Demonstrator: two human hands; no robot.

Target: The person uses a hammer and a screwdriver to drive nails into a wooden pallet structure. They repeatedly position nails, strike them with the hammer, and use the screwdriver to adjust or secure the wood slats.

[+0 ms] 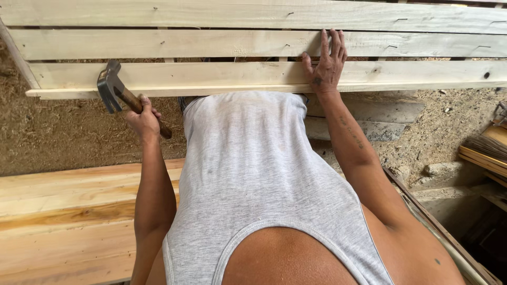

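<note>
My left hand grips the wooden handle of a claw hammer, its dark steel head raised just in front of the nearest slat. My right hand lies flat, fingers spread, on that pale wooden slat of a slatted wooden frame. The frame runs across the top of the view, with small nails showing in its boards. My grey sleeveless shirt fills the middle of the view and hides what is below it.
Stacked yellowish planks lie at the lower left. Sawdust-covered ground spreads under the frame. Grey slabs lie on the right, with wood pieces and a brush-like bundle at the far right edge.
</note>
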